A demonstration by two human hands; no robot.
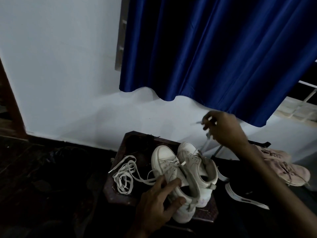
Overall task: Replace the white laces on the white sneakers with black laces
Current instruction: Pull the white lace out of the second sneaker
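Note:
Two white sneakers stand side by side on a small dark wooden stool point(118, 194). My left hand point(157, 201) grips the side of the left sneaker point(169, 170), which still has some white lace across its eyelets. My right hand point(223, 129) is raised above and behind the right sneaker point(193, 160), pinching a white lace point(208, 142) that runs up taut from that shoe. A loose white lace point(123, 176) lies coiled on the stool to the left. A tangle of black lace point(149, 137) lies at the stool's back edge.
A pink sneaker point(288, 167) lies on the floor at right, beside dark fabric with a white strap point(240, 194). A blue curtain point(214, 48) hangs over the white wall behind. The floor at left is dark.

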